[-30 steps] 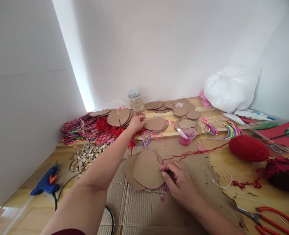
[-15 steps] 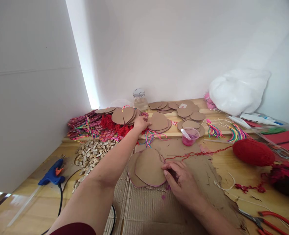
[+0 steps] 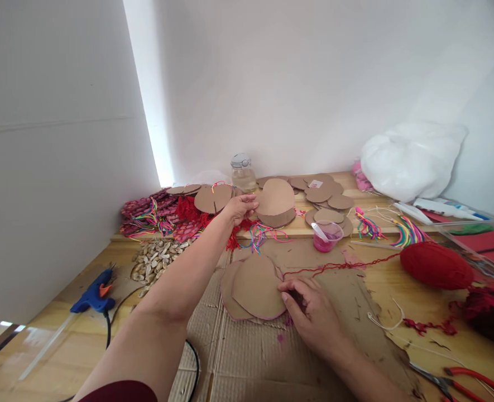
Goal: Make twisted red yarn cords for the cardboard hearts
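Observation:
My left hand (image 3: 241,209) reaches across to the back ledge and pinches the left edge of a rounded cardboard piece (image 3: 276,197). That piece is raised above other cardboard pieces (image 3: 277,219) with dark edges. Nearer to me, two overlapping cardboard pieces (image 3: 257,285) with purple edges lie on a corrugated cardboard sheet (image 3: 247,357). The curled fingers of my right hand (image 3: 303,304) rest at the right edge of the upper one, thumb and forefinger close together. Red yarn (image 3: 334,268) runs from beside these pieces to a red ball (image 3: 435,265).
A pink cup with a white spoon (image 3: 327,237) stands behind my right hand. At left are a blue glue gun (image 3: 94,293) and pale shells (image 3: 157,262). A lidded jar (image 3: 243,173) is at the back; red-handled pliers (image 3: 443,382) lie front right.
My left hand has lifted a cardboard piece up from the stack on the ledge. My right hand stays at the near pieces. The view has shifted slightly.

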A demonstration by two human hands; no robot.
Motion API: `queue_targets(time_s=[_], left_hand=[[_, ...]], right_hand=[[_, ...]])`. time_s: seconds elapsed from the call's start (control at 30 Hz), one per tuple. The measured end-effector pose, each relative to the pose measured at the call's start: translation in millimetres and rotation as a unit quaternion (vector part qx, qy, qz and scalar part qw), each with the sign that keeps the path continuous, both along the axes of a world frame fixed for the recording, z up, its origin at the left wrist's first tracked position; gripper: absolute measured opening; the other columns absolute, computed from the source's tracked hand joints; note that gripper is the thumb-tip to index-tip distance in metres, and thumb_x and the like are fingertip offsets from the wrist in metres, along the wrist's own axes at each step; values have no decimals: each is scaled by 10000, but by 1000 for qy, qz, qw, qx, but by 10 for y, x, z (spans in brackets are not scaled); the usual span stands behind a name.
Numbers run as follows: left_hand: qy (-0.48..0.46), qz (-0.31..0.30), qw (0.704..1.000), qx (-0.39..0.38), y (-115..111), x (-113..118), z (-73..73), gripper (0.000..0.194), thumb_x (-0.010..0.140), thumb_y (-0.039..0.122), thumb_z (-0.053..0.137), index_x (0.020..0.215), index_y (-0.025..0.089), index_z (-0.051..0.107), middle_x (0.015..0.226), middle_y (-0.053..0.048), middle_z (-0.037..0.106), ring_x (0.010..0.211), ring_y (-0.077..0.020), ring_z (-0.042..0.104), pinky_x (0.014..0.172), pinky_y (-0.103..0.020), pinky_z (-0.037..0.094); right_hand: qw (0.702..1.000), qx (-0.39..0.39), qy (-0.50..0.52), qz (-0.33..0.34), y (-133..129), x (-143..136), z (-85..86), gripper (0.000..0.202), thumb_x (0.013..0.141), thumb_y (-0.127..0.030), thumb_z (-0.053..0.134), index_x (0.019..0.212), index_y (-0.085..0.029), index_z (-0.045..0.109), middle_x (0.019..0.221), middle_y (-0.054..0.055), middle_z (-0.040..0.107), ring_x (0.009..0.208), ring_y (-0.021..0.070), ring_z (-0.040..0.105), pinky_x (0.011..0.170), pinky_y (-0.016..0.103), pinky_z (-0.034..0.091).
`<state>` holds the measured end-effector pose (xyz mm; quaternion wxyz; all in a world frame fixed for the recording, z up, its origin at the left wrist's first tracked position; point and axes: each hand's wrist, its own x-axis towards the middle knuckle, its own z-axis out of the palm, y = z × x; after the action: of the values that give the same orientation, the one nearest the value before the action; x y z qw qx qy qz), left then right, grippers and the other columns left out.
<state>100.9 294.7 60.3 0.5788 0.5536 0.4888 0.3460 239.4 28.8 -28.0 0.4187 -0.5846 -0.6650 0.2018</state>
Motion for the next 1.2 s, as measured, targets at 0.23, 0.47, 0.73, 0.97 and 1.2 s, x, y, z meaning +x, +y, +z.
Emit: queue_targets(time_s=[0.23,0.47,0.73,0.97,1.2], left_hand=[[131,-19,990,49,276,112,57,229,947,295,604,1104,130,629,1012,-61,661,818,-153,651,708,-316,576],[274,-35,946,171,414,327,-63,276,934,317,621,1141,137,632,1150,-91,651,1002,-214,649,867,-424,560],[331,-146,873,326,111,167,-92,371,850,333,692,1190,184,699,1165,-70,719,1081,-216,655,1014,-322,475],[379,-205,818,381,-129,258,-340,944,571,602,834,1379,190,573,1464,-152,502,1366,-359,431,1155,-462,328],[405,-166,808,395,-241,334,-369,696,688,486,782,1306,202,636,1390,-160,551,1296,-376,496,1099,-496,391]], right_hand=[[1000,9,5,-3,7,-3,-3,156,921,-238,532,960,-220,682,1011,61,679,1007,252,573,889,403,443],[1000,21,2,-6,2,-2,-14,149,916,-233,542,962,-223,683,1004,57,680,992,247,577,877,391,445],[1000,12,4,-7,0,1,-25,140,911,-226,544,962,-218,674,998,58,674,998,252,567,881,403,436],[1000,13,4,-2,-7,-2,-7,139,916,-231,536,954,-216,669,991,62,675,988,249,568,869,395,436],[1000,18,0,-4,16,0,-5,133,903,-222,540,941,-212,667,985,54,680,974,245,574,874,401,431]])
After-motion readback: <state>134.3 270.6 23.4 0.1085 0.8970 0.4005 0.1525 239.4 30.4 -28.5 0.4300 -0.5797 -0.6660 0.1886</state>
